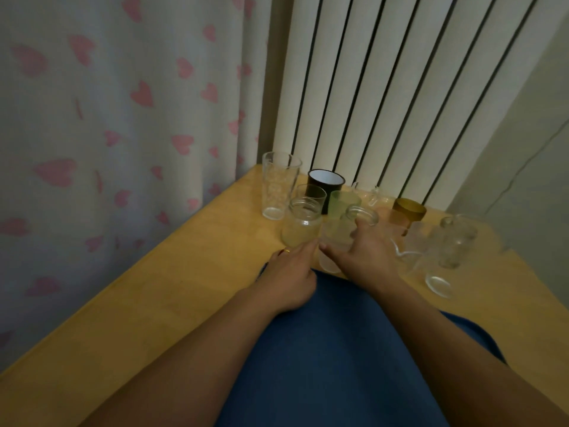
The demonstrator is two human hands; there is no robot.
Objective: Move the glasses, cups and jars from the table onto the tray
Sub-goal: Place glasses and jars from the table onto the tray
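A blue tray [338, 349] lies on the wooden table [172, 288] right in front of me, with nothing standing on the part I see. Beyond its far edge stands a cluster of glassware. My right hand [368, 260] wraps around a clear jar [338, 235], which tilts toward me just past the tray's edge. My left hand [289, 280] rests at the tray's far-left corner, its fingertips touching the base of a frosted jar [301, 224]. Whether it grips that jar is unclear.
Behind the jars stand a tall patterned glass [278, 186], a dark cup with a white inside [325, 180], a green frosted cup [341, 201] and an amber cup [408, 212]. Several clear glasses [455, 245] stand at the right. A heart-print curtain [123, 118] and a ribbed radiator [385, 87] border the table.
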